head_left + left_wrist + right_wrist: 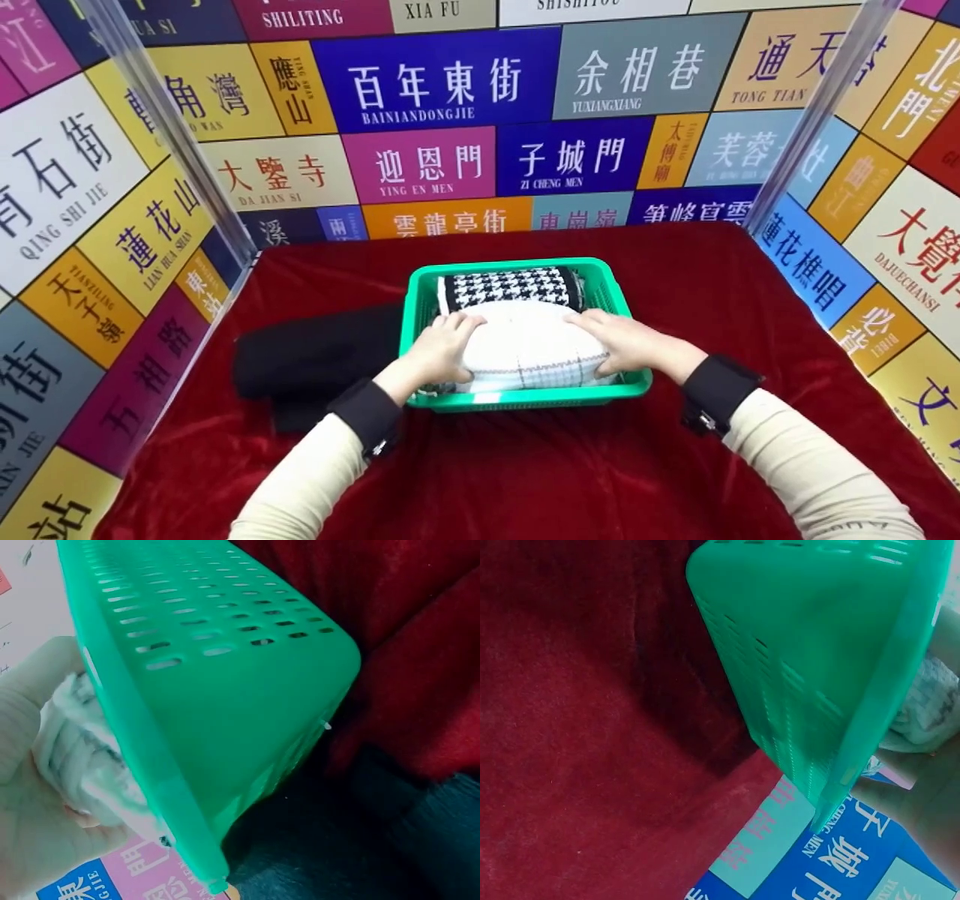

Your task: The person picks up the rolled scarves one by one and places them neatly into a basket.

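A green plastic basket (634, 381) stands on the red cloth, holding two folded fabric bundles. The front one is a white checked folded cloth (529, 345), bulging up near the rim. My left hand (442, 349) grips its left end, thumb toward the front and fingers over the top. On the opposite end, my right hand (626, 341) holds it the same way. Behind it lies a black-and-white houndstooth folded cloth (517, 289). In the left wrist view the basket wall (225, 705) hides part of the bundle; the right wrist view shows the basket's other end (802, 637).
To the left of the basket, black folded fabric (315, 356) lies against its side. Red velvet cloth (525, 472) covers the table. Sign-printed panels (442, 82) stand at the back and both sides, with clear corner posts (817, 112).
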The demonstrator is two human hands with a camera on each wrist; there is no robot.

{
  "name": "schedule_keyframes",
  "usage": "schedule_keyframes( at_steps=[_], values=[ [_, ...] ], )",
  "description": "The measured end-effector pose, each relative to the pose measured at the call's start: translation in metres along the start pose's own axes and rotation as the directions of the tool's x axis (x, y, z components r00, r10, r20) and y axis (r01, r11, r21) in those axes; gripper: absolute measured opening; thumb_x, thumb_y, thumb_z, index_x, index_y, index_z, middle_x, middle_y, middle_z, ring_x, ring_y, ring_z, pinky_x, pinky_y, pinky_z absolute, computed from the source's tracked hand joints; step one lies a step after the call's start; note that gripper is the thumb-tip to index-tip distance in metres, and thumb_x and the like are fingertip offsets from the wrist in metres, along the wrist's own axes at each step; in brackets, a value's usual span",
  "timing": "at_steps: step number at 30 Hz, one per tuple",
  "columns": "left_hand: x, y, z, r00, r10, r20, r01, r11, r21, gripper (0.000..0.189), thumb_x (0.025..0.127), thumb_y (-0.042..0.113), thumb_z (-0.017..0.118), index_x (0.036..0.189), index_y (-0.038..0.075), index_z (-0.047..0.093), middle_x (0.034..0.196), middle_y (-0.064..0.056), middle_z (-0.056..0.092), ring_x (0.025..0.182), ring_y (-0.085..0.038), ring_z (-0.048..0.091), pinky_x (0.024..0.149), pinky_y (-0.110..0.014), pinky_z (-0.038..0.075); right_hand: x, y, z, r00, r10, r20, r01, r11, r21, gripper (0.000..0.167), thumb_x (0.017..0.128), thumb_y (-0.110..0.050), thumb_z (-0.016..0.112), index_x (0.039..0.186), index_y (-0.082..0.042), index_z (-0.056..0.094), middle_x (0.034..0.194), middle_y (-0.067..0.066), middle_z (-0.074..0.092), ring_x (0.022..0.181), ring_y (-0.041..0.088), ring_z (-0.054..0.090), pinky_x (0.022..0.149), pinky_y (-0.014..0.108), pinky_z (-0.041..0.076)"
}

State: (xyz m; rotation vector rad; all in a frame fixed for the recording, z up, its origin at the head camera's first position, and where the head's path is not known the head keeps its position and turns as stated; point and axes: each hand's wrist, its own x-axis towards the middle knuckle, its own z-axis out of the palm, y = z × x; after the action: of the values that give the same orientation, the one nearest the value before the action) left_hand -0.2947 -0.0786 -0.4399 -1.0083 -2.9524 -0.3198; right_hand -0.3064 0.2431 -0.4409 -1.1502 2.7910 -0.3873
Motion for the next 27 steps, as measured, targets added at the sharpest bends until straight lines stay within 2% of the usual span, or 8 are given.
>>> schedule_keyframes(
  at_steps=[4, 7, 11, 14, 18, 22, 24, 27],
  values=[
    [-0.004, -0.004, -0.004, 0.999, 0.033, -0.03, -0.034, 0.999, -0.037, 0.083, 0.063, 0.025, 0.078, 0.134, 0.007, 0.038, 0.127, -0.017, 0.043, 0.114, -0.036, 0.042, 0.094, -0.047, 0.039, -0.001, -0.001, -0.004, 0.998, -0.035, -0.049, 0.033, 0.999, -0.037, 0.087, 0.065, -0.016, 0.078, 0.139, -0.003, 0.034, 0.128, 0.018, 0.045, 0.114, 0.032, 0.044, 0.093, 0.047, 0.04],
    [-0.01, -0.011, -0.011, 0.994, 0.065, -0.082, -0.073, 0.993, -0.098, 0.083, 0.064, 0.026, 0.078, 0.134, 0.004, 0.04, 0.13, -0.019, 0.043, 0.118, -0.037, 0.04, 0.1, -0.047, 0.033, -0.007, -0.004, -0.011, 0.993, -0.053, -0.102, 0.047, 0.998, -0.052, 0.085, 0.065, -0.018, 0.079, 0.137, -0.003, 0.037, 0.13, 0.018, 0.045, 0.118, 0.034, 0.042, 0.097, 0.05, 0.035],
    [-0.023, -0.026, -0.027, 0.986, 0.036, -0.162, -0.07, 0.975, -0.21, 0.081, 0.068, 0.027, 0.077, 0.135, 0.001, 0.039, 0.135, -0.019, 0.042, 0.126, -0.035, 0.036, 0.106, -0.047, 0.025, -0.022, -0.01, -0.025, 0.981, -0.044, -0.19, 0.041, 0.999, -0.019, 0.079, 0.069, -0.019, 0.079, 0.135, -0.002, 0.04, 0.133, 0.018, 0.045, 0.122, 0.034, 0.04, 0.1, 0.051, 0.032],
    [-0.038, -0.042, -0.04, 0.974, -0.039, -0.223, -0.026, 0.959, -0.284, 0.078, 0.073, 0.025, 0.075, 0.136, 0.0, 0.038, 0.137, -0.019, 0.041, 0.128, -0.033, 0.034, 0.108, -0.048, 0.022, -0.038, -0.015, -0.032, 0.963, -0.032, -0.269, 0.035, 0.999, 0.009, 0.075, 0.072, -0.018, 0.077, 0.135, -0.002, 0.041, 0.133, 0.017, 0.045, 0.123, 0.033, 0.04, 0.099, 0.05, 0.033],
    [-0.061, -0.07, -0.05, 0.951, -0.139, -0.278, 0.041, 0.943, -0.33, 0.072, 0.078, 0.023, 0.071, 0.136, -0.002, 0.037, 0.137, -0.02, 0.041, 0.127, -0.034, 0.035, 0.107, -0.048, 0.022, -0.065, -0.019, -0.033, 0.929, -0.01, -0.369, 0.021, 0.999, 0.024, 0.066, 0.075, -0.016, 0.074, 0.132, -0.002, 0.044, 0.129, 0.015, 0.049, 0.119, 0.031, 0.043, 0.096, 0.046, 0.036],
    [-0.085, -0.099, -0.051, 0.93, -0.219, -0.297, 0.129, 0.947, -0.295, 0.062, 0.081, 0.016, 0.067, 0.134, -0.003, 0.04, 0.133, -0.023, 0.043, 0.124, -0.037, 0.037, 0.105, -0.05, 0.025, -0.094, -0.013, -0.021, 0.905, 0.028, -0.424, -0.018, 0.999, 0.027, 0.044, 0.076, -0.013, 0.072, 0.115, -0.002, 0.057, 0.11, 0.009, 0.059, 0.104, 0.022, 0.053, 0.089, 0.032, 0.041],
    [-0.095, -0.114, -0.047, 0.922, -0.25, -0.297, 0.179, 0.953, -0.245, 0.055, 0.082, 0.014, 0.065, 0.13, -0.003, 0.045, 0.13, -0.025, 0.045, 0.121, -0.04, 0.04, 0.101, -0.052, 0.029, -0.108, -0.007, -0.013, 0.911, 0.05, -0.409, -0.041, 0.999, 0.031, 0.032, 0.076, -0.012, 0.071, 0.105, -0.004, 0.061, 0.099, 0.004, 0.062, 0.093, 0.018, 0.056, 0.081, 0.027, 0.045],
    [-0.108, -0.133, -0.037, 0.919, -0.287, -0.27, 0.257, 0.956, -0.141, 0.04, 0.081, 0.013, 0.065, 0.118, 0.0, 0.056, 0.127, -0.026, 0.048, 0.117, -0.045, 0.042, 0.094, -0.058, 0.033, -0.125, 0.004, 0.001, 0.943, 0.065, -0.326, -0.049, 0.997, 0.057, 0.023, 0.078, -0.012, 0.07, 0.099, -0.006, 0.061, 0.089, -0.001, 0.061, 0.081, 0.015, 0.058, 0.07, 0.03, 0.049]
  ],
)
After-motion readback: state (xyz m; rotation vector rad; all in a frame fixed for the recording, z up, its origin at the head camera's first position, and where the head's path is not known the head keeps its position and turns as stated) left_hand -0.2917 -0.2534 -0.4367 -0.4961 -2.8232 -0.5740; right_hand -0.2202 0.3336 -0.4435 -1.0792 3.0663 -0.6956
